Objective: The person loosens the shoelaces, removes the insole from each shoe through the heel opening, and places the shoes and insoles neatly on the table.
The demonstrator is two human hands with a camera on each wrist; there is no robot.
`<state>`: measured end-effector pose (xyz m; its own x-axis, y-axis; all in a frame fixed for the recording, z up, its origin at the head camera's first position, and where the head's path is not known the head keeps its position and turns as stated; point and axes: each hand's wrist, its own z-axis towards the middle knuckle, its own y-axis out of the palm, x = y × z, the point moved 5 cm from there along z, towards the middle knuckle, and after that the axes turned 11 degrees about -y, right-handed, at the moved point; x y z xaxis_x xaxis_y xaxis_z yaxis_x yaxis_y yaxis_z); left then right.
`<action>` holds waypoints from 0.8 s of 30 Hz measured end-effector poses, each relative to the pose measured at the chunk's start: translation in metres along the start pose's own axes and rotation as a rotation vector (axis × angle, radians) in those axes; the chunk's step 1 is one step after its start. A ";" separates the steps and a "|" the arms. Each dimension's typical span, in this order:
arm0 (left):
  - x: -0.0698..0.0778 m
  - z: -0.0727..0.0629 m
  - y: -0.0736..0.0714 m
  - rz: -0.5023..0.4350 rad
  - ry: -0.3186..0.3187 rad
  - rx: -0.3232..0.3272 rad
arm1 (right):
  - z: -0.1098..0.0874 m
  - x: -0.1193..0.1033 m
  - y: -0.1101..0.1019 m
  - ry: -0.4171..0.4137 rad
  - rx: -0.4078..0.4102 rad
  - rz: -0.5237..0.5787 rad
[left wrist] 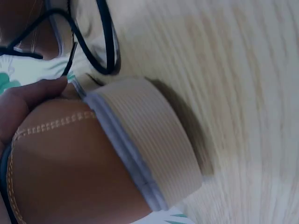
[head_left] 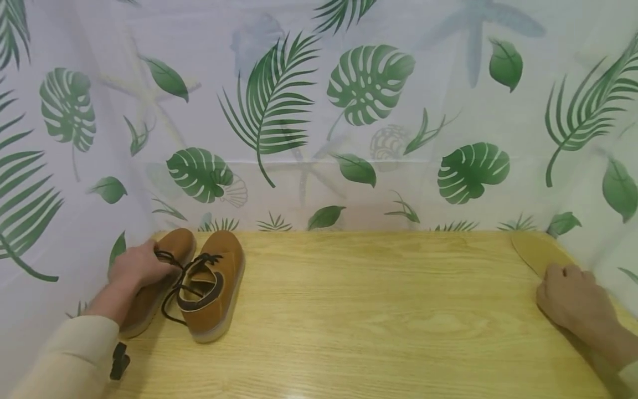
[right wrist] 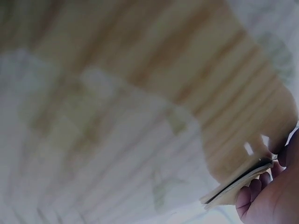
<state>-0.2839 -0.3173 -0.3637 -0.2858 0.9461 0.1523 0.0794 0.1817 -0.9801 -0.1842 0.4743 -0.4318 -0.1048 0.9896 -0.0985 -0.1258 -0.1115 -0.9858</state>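
Note:
Two brown lace-up shoes with pale soles stand at the left of the wooden table. My left hand [head_left: 142, 266] grips the outer shoe [head_left: 178, 244] around its middle, beside the dark laces. The left wrist view shows this shoe's stitched brown upper and ribbed sole close up, with fingers over its edge. Right beside it stands the other shoe [head_left: 233, 271], its opening towards me and a loose dark lace [head_left: 169, 313] trailing from it. At the table's right edge, my right hand [head_left: 573, 299] holds a flat tan insole [head_left: 538, 252] with curled fingers; its near end is hidden.
The wood-grain table [head_left: 374, 310] stretches between my hands. Behind and at both sides hangs a white sheet [head_left: 299, 133] printed with green leaves. A small black object [head_left: 119, 361] shows beside my left sleeve [head_left: 70, 360].

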 end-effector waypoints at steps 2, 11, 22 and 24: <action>0.000 0.002 -0.001 0.012 0.033 -0.004 | 0.000 0.000 -0.001 0.008 0.002 0.006; -0.007 0.007 -0.002 0.065 0.044 -0.069 | -0.001 -0.007 -0.002 0.008 -0.012 0.003; -0.013 0.006 0.001 0.013 -0.007 -0.051 | -0.002 -0.006 -0.001 -0.011 0.006 -0.011; -0.012 0.006 0.000 0.002 -0.013 -0.049 | -0.002 -0.006 -0.002 -0.003 0.004 -0.009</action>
<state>-0.2858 -0.3304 -0.3667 -0.2976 0.9431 0.1484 0.1264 0.1930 -0.9730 -0.1817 0.4685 -0.4291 -0.1071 0.9903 -0.0888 -0.1303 -0.1026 -0.9862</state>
